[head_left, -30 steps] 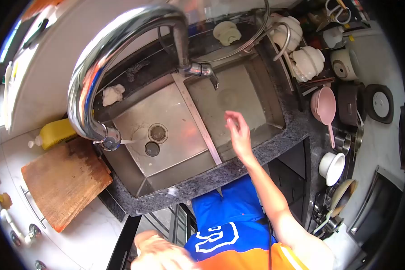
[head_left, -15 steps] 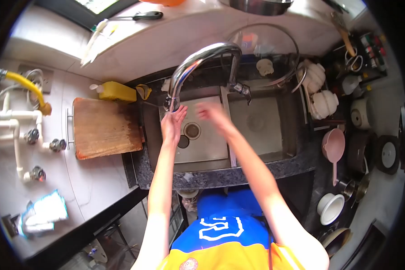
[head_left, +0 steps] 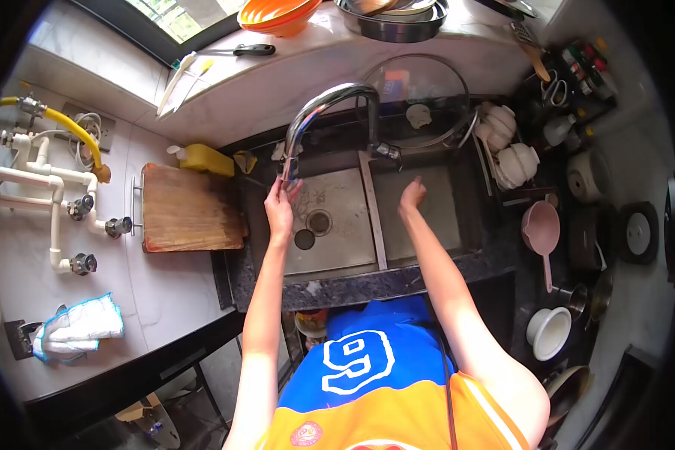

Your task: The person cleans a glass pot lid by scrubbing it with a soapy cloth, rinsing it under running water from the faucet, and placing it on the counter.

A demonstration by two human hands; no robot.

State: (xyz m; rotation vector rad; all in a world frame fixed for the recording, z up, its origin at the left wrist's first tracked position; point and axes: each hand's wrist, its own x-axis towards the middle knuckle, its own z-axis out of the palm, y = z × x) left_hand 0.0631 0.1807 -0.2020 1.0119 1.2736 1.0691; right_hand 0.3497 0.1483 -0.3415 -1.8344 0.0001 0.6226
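My left hand (head_left: 280, 211) is raised under the end of the chrome faucet (head_left: 298, 127), its fingers apart around the spout tip. Whether they touch the metal I cannot make out. Below it lies the left sink basin (head_left: 337, 251), with a drain (head_left: 319, 222) and a dark round disc (head_left: 304, 239). Over the right basin (head_left: 442, 217), my right hand (head_left: 412, 196) is empty, its fingers loosely bent and slightly apart. The faucet handle (head_left: 388, 152) is just above and left of that hand, not touched.
A wooden cutting board (head_left: 191, 210) and a yellow bottle (head_left: 208, 160) are left of the sink. A glass lid (head_left: 420, 82) leans behind it. White bowls (head_left: 516, 165) and a pink strainer (head_left: 541, 227) stand on the right. An orange colander (head_left: 277, 16) sits on the ledge.
My right hand has moved right, from over the left basin to over the right one. My left hand remains at the spout, its fingers now closer about the tip. The view has shifted slightly.
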